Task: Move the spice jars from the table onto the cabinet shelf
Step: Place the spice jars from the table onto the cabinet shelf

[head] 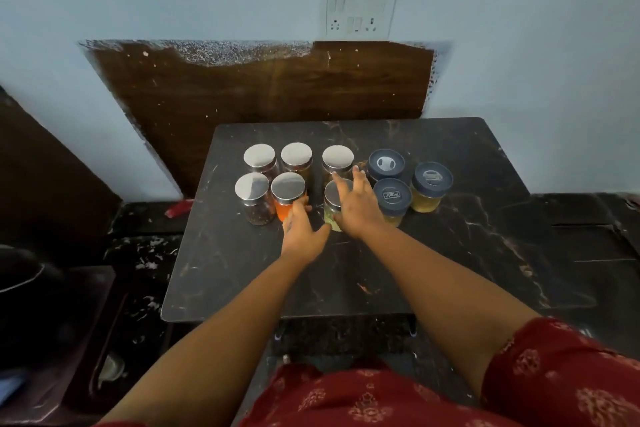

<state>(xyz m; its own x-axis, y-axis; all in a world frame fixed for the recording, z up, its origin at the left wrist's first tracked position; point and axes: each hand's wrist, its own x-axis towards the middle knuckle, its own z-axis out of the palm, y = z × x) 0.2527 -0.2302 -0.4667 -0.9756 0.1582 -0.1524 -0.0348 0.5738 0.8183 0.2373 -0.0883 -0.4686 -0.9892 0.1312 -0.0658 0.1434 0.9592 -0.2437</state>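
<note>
Both arms stretched out over the dark marbled table [450,253], and nine jars stand there in a cluster near the far edge. Six have shiny metal lids, three have dark blue ones – the blue-lidded jars [392,199] sit to the right, two in a back row, one in front.

The left hand [301,232] is down at the orange jar [286,199] in the front row, fingers wrapped round its lower side, thumb spread out toward the right. Looks like a grip, with the jar resting on the tabletop.

The right hand [356,208] lies over the pale green jar [335,206] just beside it – fingers straight and fanned across the metal lid, reaching on toward the back-row jar [337,159] behind. The palm covers the jar's right side; fingers not curled round it (as far as this angle lets on).

To the left of the orange one, a jar of dark seeds [254,199] stands untouched, with two more metal-lidded jars [277,158] behind.

A brown wooden board [259,94] leans against the blue wall, a switch plate [360,12] above it. Red patterned sleeve [561,378] at the bottom right
</note>
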